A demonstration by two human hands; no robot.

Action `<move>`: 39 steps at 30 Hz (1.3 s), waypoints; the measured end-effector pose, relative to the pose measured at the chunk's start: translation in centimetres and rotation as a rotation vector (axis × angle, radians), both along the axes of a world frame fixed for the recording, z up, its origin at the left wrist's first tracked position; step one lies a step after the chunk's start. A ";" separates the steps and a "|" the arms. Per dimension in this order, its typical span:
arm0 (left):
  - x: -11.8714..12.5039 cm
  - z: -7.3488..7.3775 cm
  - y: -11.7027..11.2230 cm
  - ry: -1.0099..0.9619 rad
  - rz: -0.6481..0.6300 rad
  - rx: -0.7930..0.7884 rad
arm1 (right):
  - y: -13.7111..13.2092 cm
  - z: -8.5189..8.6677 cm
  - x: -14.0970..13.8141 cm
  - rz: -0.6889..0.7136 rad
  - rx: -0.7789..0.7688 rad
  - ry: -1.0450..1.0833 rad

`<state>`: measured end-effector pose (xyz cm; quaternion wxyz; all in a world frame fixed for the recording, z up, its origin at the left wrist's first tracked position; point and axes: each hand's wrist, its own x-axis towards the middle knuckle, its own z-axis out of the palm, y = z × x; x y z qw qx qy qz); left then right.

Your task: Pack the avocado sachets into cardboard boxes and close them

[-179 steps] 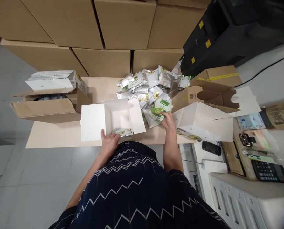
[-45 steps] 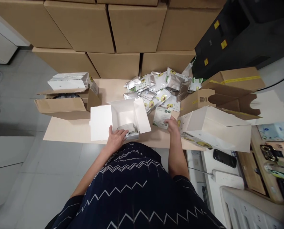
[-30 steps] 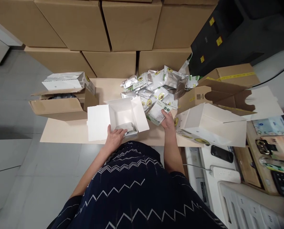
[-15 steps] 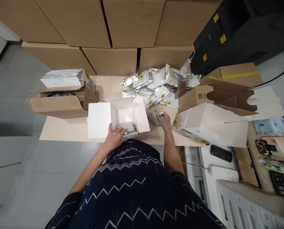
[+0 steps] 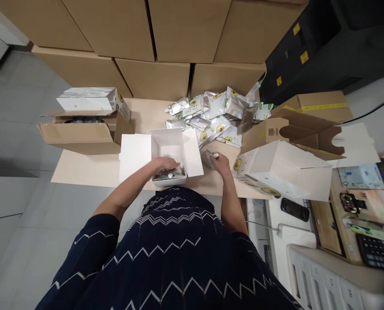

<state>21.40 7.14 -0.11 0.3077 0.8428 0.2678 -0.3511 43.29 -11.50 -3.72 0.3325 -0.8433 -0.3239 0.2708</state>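
Observation:
An open white box (image 5: 169, 182) stands at the table's front edge, its side flaps spread. Inside it lie silver spouted pouches (image 5: 170, 175), a white cap showing at the front. My left hand (image 5: 166, 164) reaches into the box and rests over these pouches, fingers stretched out; their undersides are hidden. Right of the box, my right hand (image 5: 221, 164) grips a silver spouted pouch (image 5: 207, 159) near its white cap, just above the table. Behind both hands spreads a loose heap of silver and white avocado-print pouches (image 5: 211, 114).
A brown carton (image 5: 78, 135) with a white box (image 5: 87, 101) behind it stands left. On the right are an open white avocado-print box (image 5: 288, 168) and an open brown carton (image 5: 311, 120). Stacked cartons (image 5: 153, 77) wall the back of the table (image 5: 78, 172). A phone (image 5: 295, 209) lies right.
My left hand has moved from the box's front left edge to inside, over the pouches. The right hand keeps its pouch, which has tilted slightly. The view has shifted a little.

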 end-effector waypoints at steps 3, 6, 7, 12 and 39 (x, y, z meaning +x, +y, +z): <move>0.2 -1.1 -0.1 0.065 -0.015 -0.058 | -0.3 0.5 -0.1 -0.019 0.024 0.016; 0.1 -1.3 -0.3 0.091 -0.014 -0.085 | -0.4 1.0 -0.2 -0.056 0.090 0.041; 0.1 -1.3 -0.4 0.096 -0.011 -0.091 | -0.3 1.2 -0.2 -0.064 0.115 0.046; 0.4 -0.5 -0.2 0.025 0.027 -0.066 | 0.4 4.0 -0.7 -0.161 0.332 0.021; -7.6 5.5 -4.6 -0.362 0.156 0.344 | 14.6 5.7 -12.9 1.000 -0.253 -0.101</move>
